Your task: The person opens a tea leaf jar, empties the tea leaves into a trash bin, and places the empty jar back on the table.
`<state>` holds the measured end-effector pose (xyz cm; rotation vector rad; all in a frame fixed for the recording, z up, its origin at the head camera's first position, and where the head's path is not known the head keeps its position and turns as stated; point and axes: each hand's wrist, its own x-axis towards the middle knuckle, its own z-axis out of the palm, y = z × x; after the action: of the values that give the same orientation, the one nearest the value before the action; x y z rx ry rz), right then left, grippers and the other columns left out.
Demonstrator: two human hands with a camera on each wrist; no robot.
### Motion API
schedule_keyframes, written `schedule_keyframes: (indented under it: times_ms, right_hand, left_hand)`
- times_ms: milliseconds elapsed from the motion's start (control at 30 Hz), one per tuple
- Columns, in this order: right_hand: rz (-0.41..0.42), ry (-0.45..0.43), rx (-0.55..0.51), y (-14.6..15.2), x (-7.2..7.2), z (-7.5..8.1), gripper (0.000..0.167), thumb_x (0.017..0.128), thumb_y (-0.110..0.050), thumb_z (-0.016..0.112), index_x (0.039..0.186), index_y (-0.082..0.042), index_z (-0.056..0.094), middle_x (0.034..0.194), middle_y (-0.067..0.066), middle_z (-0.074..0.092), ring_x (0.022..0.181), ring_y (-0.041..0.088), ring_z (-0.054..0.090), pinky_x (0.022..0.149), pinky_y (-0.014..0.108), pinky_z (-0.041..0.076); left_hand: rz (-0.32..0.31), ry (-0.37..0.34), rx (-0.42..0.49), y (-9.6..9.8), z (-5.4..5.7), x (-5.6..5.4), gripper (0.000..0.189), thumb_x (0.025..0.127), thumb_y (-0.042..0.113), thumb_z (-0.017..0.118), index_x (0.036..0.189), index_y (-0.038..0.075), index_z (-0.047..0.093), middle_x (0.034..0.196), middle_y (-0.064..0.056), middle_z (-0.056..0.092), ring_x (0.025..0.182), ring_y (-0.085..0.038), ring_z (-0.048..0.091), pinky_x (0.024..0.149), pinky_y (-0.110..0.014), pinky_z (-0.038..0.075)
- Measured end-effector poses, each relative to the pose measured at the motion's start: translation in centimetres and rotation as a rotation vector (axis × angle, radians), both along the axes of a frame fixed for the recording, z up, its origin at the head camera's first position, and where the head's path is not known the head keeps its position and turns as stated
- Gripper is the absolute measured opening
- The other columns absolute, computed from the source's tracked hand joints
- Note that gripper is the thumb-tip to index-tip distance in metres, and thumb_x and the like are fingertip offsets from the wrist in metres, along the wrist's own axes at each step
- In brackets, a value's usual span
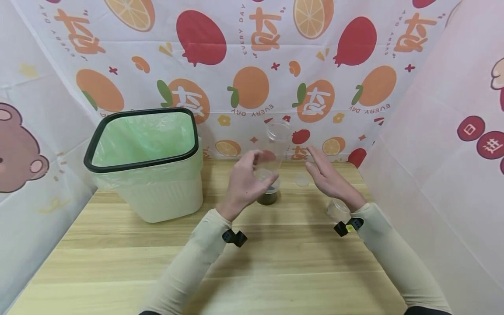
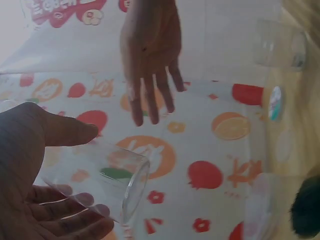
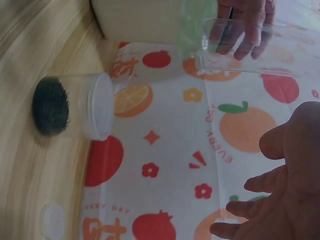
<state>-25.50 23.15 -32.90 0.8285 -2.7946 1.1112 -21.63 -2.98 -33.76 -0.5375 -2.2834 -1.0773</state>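
Note:
My left hand holds a tall clear cylinder, likely a plastic cup, its thumb on one side and fingers on the other. The cup is tilted and raised above the table. Beneath it, a clear jar with dark material at the bottom and a translucent lid stands upright on the table. To the right, my right hand hovers with fingers extended, holding nothing, its palm turned toward the cup. A second clear jar stands below the right wrist. A small translucent disc lies between the two jars.
At the left stands a white bin with a black rim and green liner. Fruit-printed cloth hangs behind the wooden table, with pale printed sheets at both sides. A small coloured disc shows in the left wrist view.

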Motion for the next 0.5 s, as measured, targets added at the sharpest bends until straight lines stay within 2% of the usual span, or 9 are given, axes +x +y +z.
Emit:
schedule_keyframes:
  times_ms: [267,400,500]
  right_hand:
    - [-0.08,-0.057,0.037,1.7,-0.1,-2.0,0.06,0.111,-0.029,0.034,0.163,-0.006,0.015,0.17,0.017,0.015,0.159,0.036,0.012,0.127,0.06,0.015]
    - [-0.11,-0.07,0.047,2.5,-0.2,-2.9,0.059,0.111,-0.031,0.034,0.162,-0.005,0.019,0.169,0.02,0.02,0.157,0.039,0.017,0.126,0.062,0.019]
    - [-0.123,-0.042,0.057,3.1,-0.3,-3.6,0.057,0.111,-0.029,0.035,0.161,-0.004,0.023,0.166,0.022,0.026,0.155,0.041,0.023,0.124,0.063,0.022]
  left_hand:
    - [-0.026,-0.122,-0.027,2.8,-3.1,-0.5,0.059,0.078,0.03,0.088,0.122,0.003,0.06,0.111,-0.013,0.07,0.099,-0.027,0.069,0.084,-0.04,0.061]
    - [-0.046,-0.15,-0.028,4.2,-4.5,-0.8,0.057,0.079,0.031,0.087,0.121,0.003,0.06,0.111,-0.013,0.071,0.101,-0.026,0.07,0.085,-0.04,0.061]
    - [-0.055,-0.165,-0.036,5.1,-5.4,-1.1,0.055,0.08,0.031,0.086,0.121,0.004,0.06,0.111,-0.013,0.071,0.101,-0.026,0.07,0.086,-0.04,0.06]
